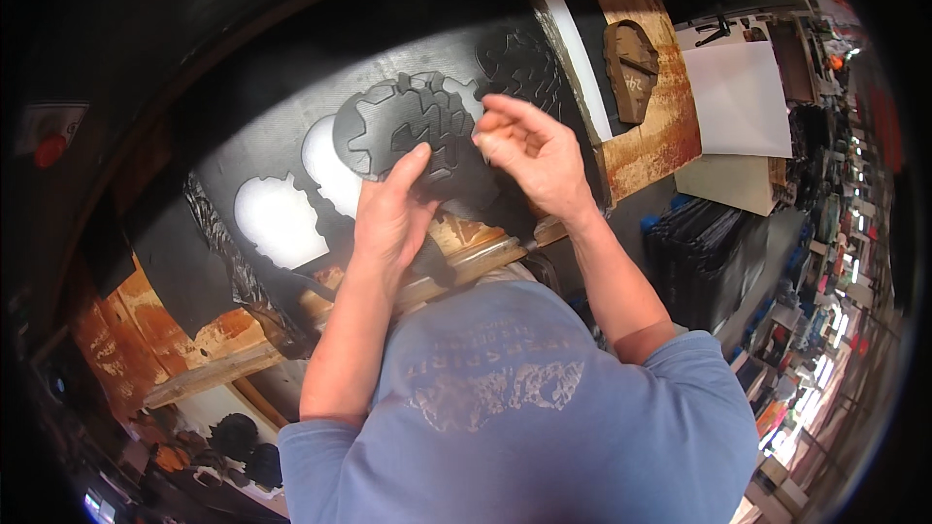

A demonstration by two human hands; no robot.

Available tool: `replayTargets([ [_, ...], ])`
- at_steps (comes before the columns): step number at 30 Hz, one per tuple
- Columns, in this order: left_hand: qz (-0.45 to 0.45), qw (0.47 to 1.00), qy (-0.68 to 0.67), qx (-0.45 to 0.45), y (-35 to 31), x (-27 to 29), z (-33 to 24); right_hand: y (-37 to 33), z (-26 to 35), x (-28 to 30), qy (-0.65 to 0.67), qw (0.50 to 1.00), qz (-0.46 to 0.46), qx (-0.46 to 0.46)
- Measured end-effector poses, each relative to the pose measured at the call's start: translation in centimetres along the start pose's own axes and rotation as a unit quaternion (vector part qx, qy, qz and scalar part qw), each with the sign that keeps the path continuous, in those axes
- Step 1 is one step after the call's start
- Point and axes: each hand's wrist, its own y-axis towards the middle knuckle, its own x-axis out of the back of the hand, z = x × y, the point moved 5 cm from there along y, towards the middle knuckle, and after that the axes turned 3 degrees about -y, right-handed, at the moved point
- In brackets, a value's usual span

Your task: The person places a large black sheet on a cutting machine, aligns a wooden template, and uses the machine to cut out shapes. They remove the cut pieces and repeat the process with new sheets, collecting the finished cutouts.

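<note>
You held a black treaded sole piece [413, 126] over the black rubber sheet [272, 126] that covered most of the counter [650, 150]. Your left hand [388, 213] gripped the piece at its near edge, the fingers closed on it with the thumb pressed up against its face. Your right hand [529, 150] was at the piece's right side, its fingers curled and slightly spread; whether they pinched the piece or only touched it could not be told. The sheet showed two sole-shaped cut-out holes [282, 218] toward the counter's left edge, white showing through them. A second treaded pattern [524, 63] lay in the sheet near the far edge. Past the sheet, on the counter's rusty right part, a brown cutting die [631, 68] stood, and white paper sheets [738, 97] lay beyond the right edge.
</note>
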Motion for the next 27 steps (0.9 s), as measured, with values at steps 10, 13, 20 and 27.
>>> replayTargets([
  [10,0.001,0.999,-0.043,-0.028,-2.1,1.6,-0.4,-0.1,0.4,0.3,-0.076,0.989,0.110,0.063],
  [13,0.058,0.990,0.090,-0.088,-2.0,-0.4,-1.2,-0.1,1.0,-0.4,-0.036,0.982,0.186,0.029],
  [20,0.078,0.922,0.378,-0.041,1.1,-1.8,-1.8,0.5,2.1,-2.4,-0.084,0.973,0.180,0.114],
  [27,0.078,0.890,0.428,-0.139,1.8,0.0,-0.8,-2.2,-0.1,-1.0,0.001,0.996,0.030,0.080],
])
